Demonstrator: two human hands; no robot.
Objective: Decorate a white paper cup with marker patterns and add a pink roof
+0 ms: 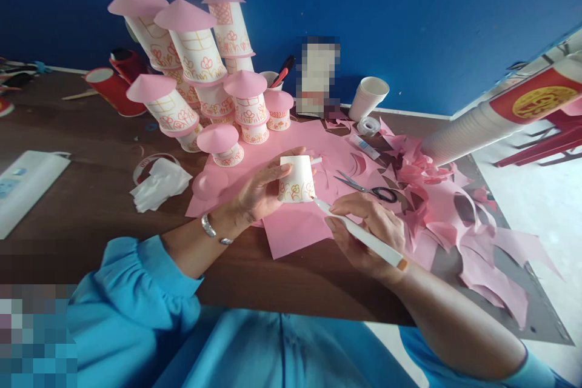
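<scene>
My left hand (259, 193) is closed around a small white paper cup (295, 171), held upside down over the pink paper. Orange-brown flowers are drawn around the cup's lower part. In my right hand (375, 230) is a white marker (370, 244) with a brown end, its tip at the cup's lower right edge. Just beyond the cup, pink sheets (293, 236) cover the table, and scissors (370, 188) lie with blades apart. Towers of decorated paper cups (200, 60) under pink cone roofs (186, 15) stand behind my left hand.
Nested white cups (366, 100), a tape roll (368, 126) and a glue tube (364, 147) sit toward the wall. Pink scraps (454, 218) and a long cup stack (477, 127) occupy the right. Crumpled white tissue (161, 185) and a power strip (30, 185) lie left.
</scene>
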